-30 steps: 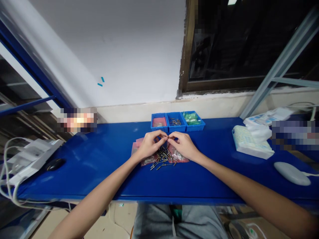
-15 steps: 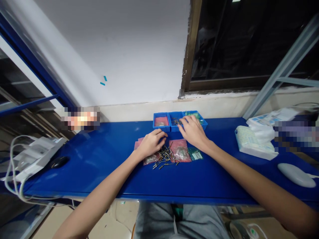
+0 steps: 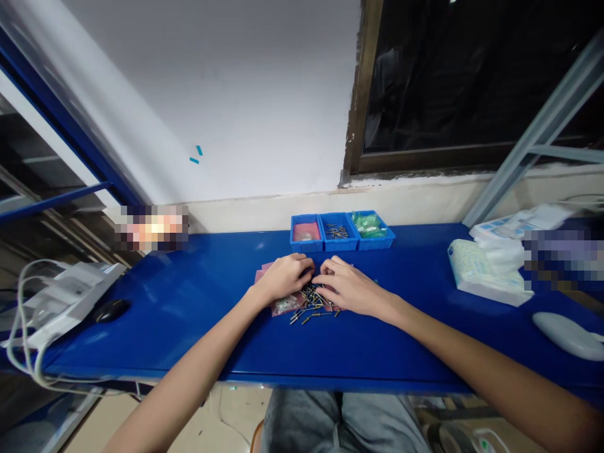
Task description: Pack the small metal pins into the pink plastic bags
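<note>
The rivets (image 3: 309,307) lie heaped on the table (image 3: 377,352), below and between the hands; they look light, stiff and apt to roll, best pinched mid-shank. Left hand (image 3: 289,275) and right hand (image 3: 350,289) curl over them, fingers bent; I cannot tell whether either pinches any. Beyond, the left bin (image 3: 306,248) holds a pink bag (image 3: 306,232), the middle bin (image 3: 340,246) loose rivets, the right bin (image 3: 377,243) green bags (image 3: 369,224).
</note>
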`<state>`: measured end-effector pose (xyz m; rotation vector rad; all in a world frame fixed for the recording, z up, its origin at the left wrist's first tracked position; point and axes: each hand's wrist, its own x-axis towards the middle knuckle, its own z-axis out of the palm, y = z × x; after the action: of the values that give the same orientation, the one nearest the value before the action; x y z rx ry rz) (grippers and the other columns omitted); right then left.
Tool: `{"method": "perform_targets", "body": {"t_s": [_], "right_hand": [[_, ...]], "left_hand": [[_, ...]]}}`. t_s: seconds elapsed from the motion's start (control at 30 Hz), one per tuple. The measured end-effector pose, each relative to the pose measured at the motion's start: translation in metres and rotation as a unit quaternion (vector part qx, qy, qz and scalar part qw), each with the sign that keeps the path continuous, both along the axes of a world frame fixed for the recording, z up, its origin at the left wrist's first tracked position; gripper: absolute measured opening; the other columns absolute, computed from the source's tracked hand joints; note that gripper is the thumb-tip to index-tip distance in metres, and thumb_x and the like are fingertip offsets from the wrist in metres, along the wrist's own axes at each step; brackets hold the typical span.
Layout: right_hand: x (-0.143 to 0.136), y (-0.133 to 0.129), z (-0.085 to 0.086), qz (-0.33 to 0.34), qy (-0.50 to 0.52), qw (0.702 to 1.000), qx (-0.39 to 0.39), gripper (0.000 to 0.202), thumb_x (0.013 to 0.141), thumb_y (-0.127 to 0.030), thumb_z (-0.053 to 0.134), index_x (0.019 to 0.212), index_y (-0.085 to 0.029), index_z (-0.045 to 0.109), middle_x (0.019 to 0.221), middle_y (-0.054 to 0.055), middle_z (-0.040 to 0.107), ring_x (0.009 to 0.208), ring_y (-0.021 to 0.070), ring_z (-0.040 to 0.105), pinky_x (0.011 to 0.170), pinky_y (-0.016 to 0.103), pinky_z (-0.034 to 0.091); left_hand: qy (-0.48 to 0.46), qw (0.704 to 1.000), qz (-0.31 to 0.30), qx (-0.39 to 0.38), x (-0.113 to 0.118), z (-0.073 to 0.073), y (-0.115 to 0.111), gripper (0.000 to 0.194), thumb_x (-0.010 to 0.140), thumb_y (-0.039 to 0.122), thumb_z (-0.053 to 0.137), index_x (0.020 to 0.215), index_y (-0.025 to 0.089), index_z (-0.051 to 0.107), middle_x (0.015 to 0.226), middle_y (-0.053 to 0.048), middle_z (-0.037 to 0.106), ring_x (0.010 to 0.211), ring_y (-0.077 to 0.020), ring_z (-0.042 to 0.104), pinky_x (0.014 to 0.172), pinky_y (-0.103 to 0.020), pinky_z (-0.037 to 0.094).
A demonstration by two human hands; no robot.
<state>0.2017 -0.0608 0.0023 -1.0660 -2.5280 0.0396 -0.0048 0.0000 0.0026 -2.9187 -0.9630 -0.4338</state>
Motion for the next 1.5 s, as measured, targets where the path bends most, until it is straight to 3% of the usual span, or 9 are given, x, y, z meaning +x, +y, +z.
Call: {"method": "perform_targets", "body": {"t_s": [0.3, 0.53, 0.93, 1.2, 1.5], "right_hand": [[0.005, 0.012, -0.013, -0.006, 0.016, 1.0, 0.006, 0.02, 0.097, -0.024, 0.053, 0.098, -0.019, 0.073, 0.094, 0.008, 0.062, 0.094, 0.0213, 0.053, 0.082, 0.034, 0.046], [0.005, 0.014, -0.014, 0.002, 0.039, 0.999, 0.019, 0.021, 0.097, -0.019, 0.052, 0.094, -0.018, 0.073, 0.092, 0.008, 0.065, 0.093, 0.0209, 0.053, 0.083, 0.035, 0.047], [0.002, 0.01, -0.008, 0.004, 0.06, 0.997, 0.057, 0.026, 0.099, -0.019, 0.046, 0.089, -0.017, 0.07, 0.086, 0.008, 0.065, 0.087, 0.0201, 0.054, 0.08, 0.035, 0.047], [0.002, 0.011, -0.009, -0.004, 0.049, 0.997, 0.057, 0.026, 0.099, -0.018, 0.046, 0.087, -0.016, 0.069, 0.086, 0.007, 0.065, 0.086, 0.0192, 0.054, 0.081, 0.034, 0.046], [0.001, 0.011, -0.011, -0.005, 0.047, 0.998, 0.049, 0.025, 0.099, -0.018, 0.046, 0.088, -0.017, 0.068, 0.088, 0.007, 0.066, 0.088, 0.0197, 0.055, 0.083, 0.035, 0.046]], "left_hand": [[-0.032, 0.997, -0.045, -0.048, 0.0, -0.002, 0.003, 0.016, 0.093, 0.014, 0.048, 0.096, 0.016, 0.064, 0.091, -0.005, 0.067, 0.082, -0.0162, 0.062, 0.074, -0.027, 0.047], [-0.082, 0.99, -0.066, -0.094, -0.003, -0.007, 0.01, 0.033, 0.087, 0.002, 0.04, 0.101, 0.016, 0.066, 0.094, -0.005, 0.07, 0.084, -0.0147, 0.064, 0.076, -0.026, 0.048], [-0.015, 0.994, -0.096, -0.047, -0.001, 0.0, 0.005, 0.029, 0.091, 0.0, 0.038, 0.096, 0.015, 0.063, 0.089, -0.006, 0.065, 0.082, -0.016, 0.06, 0.073, -0.026, 0.048], [0.0, 1.0, -0.02, 0.02, -0.002, -0.005, 0.007, 0.022, 0.096, 0.015, 0.047, 0.105, 0.014, 0.067, 0.097, -0.011, 0.063, 0.093, -0.0206, 0.059, 0.086, -0.035, 0.049], [-0.021, 0.999, -0.024, -0.018, 0.0, -0.008, 0.008, 0.025, 0.093, 0.009, 0.045, 0.104, 0.014, 0.067, 0.098, -0.01, 0.067, 0.091, -0.0183, 0.064, 0.084, -0.031, 0.051]]}}
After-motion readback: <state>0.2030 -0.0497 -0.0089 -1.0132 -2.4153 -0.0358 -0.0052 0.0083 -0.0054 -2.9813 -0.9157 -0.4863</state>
